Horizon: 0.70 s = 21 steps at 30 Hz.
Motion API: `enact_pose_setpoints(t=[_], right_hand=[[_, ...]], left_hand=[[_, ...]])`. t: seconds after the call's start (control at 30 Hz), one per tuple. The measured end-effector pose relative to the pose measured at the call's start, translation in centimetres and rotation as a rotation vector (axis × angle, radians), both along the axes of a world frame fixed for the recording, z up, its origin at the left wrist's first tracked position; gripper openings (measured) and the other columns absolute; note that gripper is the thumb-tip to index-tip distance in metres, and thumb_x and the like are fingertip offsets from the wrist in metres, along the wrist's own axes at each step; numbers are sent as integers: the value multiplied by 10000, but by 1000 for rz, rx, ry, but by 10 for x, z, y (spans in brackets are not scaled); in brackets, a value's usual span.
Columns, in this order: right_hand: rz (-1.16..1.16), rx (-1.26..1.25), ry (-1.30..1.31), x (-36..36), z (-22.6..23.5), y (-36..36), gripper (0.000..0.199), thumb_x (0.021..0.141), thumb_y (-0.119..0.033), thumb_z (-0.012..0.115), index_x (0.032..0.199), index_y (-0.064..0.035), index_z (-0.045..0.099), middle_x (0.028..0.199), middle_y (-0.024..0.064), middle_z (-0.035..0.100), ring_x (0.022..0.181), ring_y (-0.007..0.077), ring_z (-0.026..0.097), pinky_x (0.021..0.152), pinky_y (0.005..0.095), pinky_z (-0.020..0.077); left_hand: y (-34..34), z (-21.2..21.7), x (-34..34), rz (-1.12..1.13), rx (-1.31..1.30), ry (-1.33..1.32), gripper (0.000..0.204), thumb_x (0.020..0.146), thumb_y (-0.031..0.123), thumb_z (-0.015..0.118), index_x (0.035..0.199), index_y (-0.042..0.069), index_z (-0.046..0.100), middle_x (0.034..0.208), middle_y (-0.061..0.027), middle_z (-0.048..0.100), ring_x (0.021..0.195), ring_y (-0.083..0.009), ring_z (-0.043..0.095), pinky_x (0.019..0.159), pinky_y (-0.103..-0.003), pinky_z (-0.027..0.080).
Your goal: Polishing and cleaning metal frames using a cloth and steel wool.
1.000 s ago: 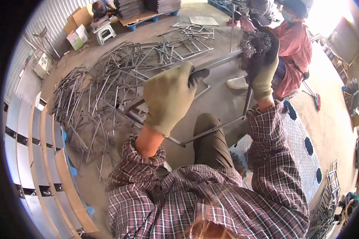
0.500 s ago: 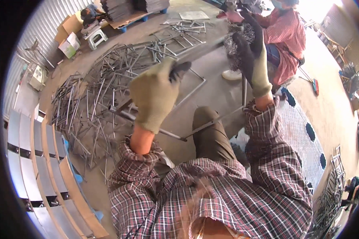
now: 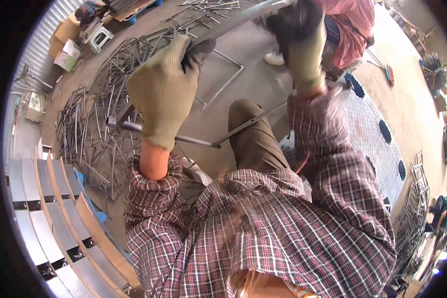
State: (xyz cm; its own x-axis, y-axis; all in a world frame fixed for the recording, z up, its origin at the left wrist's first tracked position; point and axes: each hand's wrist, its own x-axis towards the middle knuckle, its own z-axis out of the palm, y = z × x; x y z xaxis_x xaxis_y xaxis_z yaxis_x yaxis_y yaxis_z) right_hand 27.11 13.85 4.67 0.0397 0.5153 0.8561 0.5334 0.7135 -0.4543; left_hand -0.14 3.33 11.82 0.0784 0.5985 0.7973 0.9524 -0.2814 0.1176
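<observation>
My left hand [image 3: 166, 89], in a pale knitted glove with dark fingertips, is closed around a grey metal tube frame [image 3: 198, 141] held up in front of me. One bar of the frame crosses my raised knee, and another slants away to the upper right. My right hand [image 3: 303, 54], in a matching glove, is closed at the far end of that upper bar. It is blurred by motion. A fuzzy wad of steel wool [image 3: 270, 27] shows at its fingers, partly hidden by the glove.
Heaps of metal tube frames [image 3: 84, 124] lie on the floor to my left. Flat grey panels [image 3: 39, 223] are stacked with cardboard at lower left. A person in a red checked shirt [image 3: 350, 30] is close at far right, beside a perforated blue-grey board [image 3: 372, 134]. A white stool [image 3: 100, 38] stands far left.
Both hands and the frame have shifted left in view, and my right hand has moved a little upward with the steel wool. My left hand keeps its hold on the frame.
</observation>
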Motion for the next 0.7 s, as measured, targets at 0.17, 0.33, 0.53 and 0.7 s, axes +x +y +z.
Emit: enact_pose_setpoints(t=[0.17, 0.33, 0.53, 0.7], right_hand=[[69, -529, 343, 0, -113, -32, 498, 797, -119, 796, 1227, -68, 550, 1018, 175, 638, 896, 292, 646, 728, 410, 523], [15, -151, 75, 28, -22, -5, 410, 817, -80, 754, 1188, -33, 588, 1008, 194, 646, 843, 357, 626, 719, 418, 508], [-38, -164, 123, 7, -53, -24, 447, 842, -33, 766, 1200, -30, 499, 923, 109, 640, 807, 217, 620, 693, 357, 527], [4, -826, 327, 36, -148, -41, 447, 875, -94, 748, 1245, -27, 506, 954, 87, 633, 877, 183, 632, 733, 345, 544]], left_hand=[[3, 3, -10, 115, -3, 27, 346, 913, 521, 666, 926, 176, 694, 742, -82, 692, 675, -342, 683, 538, -426, 486], [15, 3, 9, 67, 61, 101, 324, 883, 495, 701, 1007, 196, 713, 788, -87, 714, 707, -337, 698, 561, -432, 510], [6, 3, 1, 45, 69, 85, 241, 867, 400, 729, 1011, 206, 718, 776, -89, 712, 686, -336, 697, 558, -440, 512], [4, 8, 5, 128, -2, 62, 244, 871, 432, 720, 1009, 231, 718, 751, -89, 707, 649, -351, 687, 552, -449, 509]])
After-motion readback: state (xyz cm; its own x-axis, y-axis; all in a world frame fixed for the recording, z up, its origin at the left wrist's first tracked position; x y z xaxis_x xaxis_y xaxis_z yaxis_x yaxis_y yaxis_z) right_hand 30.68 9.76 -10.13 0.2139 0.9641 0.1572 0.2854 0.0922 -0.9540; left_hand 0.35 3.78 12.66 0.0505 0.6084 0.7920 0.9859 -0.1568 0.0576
